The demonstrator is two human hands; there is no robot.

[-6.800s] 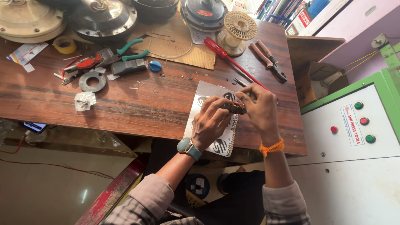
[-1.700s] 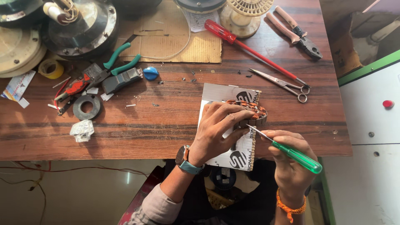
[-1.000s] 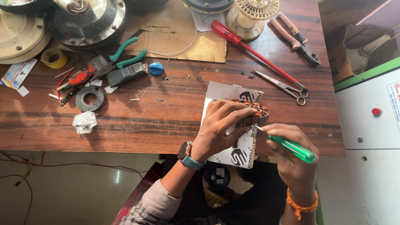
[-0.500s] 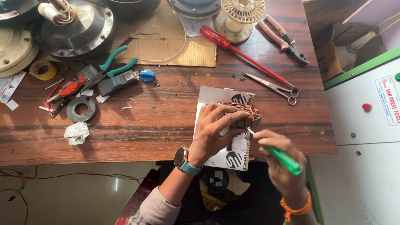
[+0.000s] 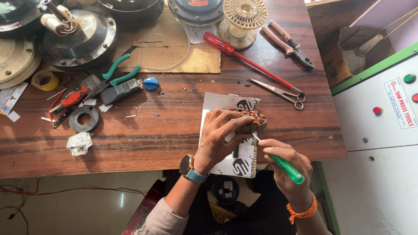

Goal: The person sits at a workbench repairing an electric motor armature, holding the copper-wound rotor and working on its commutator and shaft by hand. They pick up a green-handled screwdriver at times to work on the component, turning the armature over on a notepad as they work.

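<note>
Head view: your left hand (image 5: pixel 222 135) clamps the copper-wound stator (image 5: pixel 249 121) on the card (image 5: pixel 226 104) at the table's (image 5: pixel 130 148) front edge, steadying it while your right hand (image 5: pixel 285 167) grips the green screwdriver (image 5: pixel 285 169), tip at its rim.

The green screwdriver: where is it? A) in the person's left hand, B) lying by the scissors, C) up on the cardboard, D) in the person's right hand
D: the right hand holds the green screwdriver by its handle and points its tip at the copper-wound ring, which the left hand steadies on the white sheet.
</note>
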